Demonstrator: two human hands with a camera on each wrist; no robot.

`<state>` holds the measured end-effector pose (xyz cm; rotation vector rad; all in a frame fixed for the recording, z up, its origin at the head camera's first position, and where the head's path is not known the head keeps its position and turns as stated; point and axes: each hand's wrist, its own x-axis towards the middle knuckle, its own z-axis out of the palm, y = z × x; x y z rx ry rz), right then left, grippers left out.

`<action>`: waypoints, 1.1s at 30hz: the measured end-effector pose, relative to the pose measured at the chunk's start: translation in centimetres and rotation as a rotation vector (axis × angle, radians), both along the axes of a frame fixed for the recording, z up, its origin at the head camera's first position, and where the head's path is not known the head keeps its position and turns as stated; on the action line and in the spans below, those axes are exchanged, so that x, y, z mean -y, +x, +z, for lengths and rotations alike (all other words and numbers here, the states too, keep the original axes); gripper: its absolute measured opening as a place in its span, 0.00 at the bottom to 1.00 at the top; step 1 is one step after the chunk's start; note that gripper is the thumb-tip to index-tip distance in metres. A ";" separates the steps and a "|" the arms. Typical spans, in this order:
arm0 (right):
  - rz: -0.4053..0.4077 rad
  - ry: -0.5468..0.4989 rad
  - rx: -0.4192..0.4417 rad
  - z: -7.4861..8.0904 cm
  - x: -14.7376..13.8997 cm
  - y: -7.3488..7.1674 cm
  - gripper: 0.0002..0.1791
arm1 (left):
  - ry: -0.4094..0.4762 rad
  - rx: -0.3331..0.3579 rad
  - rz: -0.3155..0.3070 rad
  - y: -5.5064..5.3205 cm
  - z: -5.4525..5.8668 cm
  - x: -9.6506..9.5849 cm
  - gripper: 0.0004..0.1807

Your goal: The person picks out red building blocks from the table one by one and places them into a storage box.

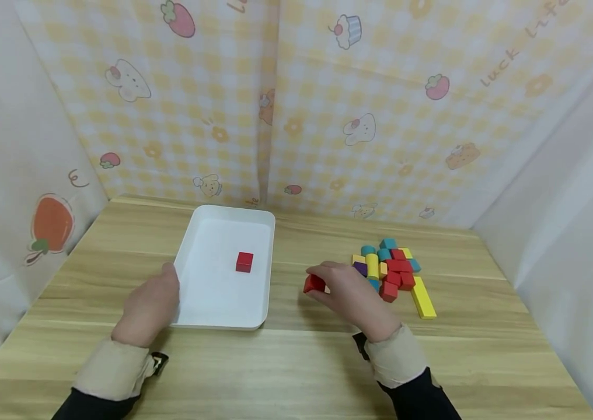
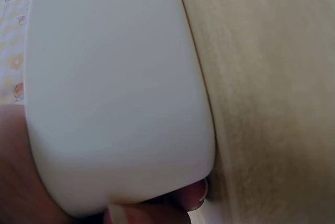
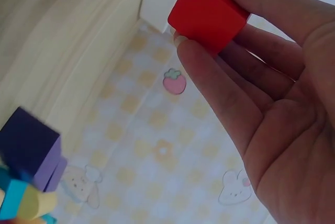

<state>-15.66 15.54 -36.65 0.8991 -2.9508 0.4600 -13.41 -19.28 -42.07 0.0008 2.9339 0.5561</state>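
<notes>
Left of your R hand (image 1: 353, 296), pinching a red block (image 1: 314, 284), L hand (image 1: 148, 304) gripped tray (image 1: 223, 300); prob transfer step, next needed leftward carry.

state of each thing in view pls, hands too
White tray: open-topped, one block inside
Red block in tray: resting on its floor
Left hand: gripping the tray's left side
Held red block: pinched
Right hand: pinching that block
Block pile: heaped loosely
Long yellow block: lying flat
</notes>
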 end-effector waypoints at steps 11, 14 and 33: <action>0.065 0.008 0.044 0.7 2.3 -1.1 0.16 | -0.002 0.006 0.003 -0.1 0.1 0.2 0.07; 0.097 0.007 0.040 0.6 3.0 -1.6 0.15 | -0.003 0.018 0.008 -0.1 0.1 0.3 0.08; 0.157 -0.020 0.032 0.4 5.5 -2.6 0.18 | 0.009 0.016 0.027 0.2 0.0 -0.2 0.06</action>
